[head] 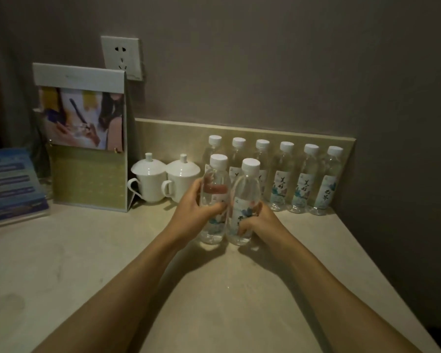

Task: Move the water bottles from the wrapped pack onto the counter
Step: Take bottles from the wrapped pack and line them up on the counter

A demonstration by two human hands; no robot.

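Two clear water bottles with white caps stand side by side on the pale counter (61, 263), in front of a back row. My left hand (191, 215) grips the left bottle (214, 197) around its middle. My right hand (260, 220) holds the right bottle (247, 200) low on its label. Several more bottles (303, 179) stand upright in a row against the backsplash. No wrapped pack is in view.
Two white lidded cups (163, 179) stand left of the bottles. A tall standing card holder (87, 138) and a blue leaflet stand (10, 184) fill the back left. A wall socket (121, 57) sits above. The wall closes the right side.
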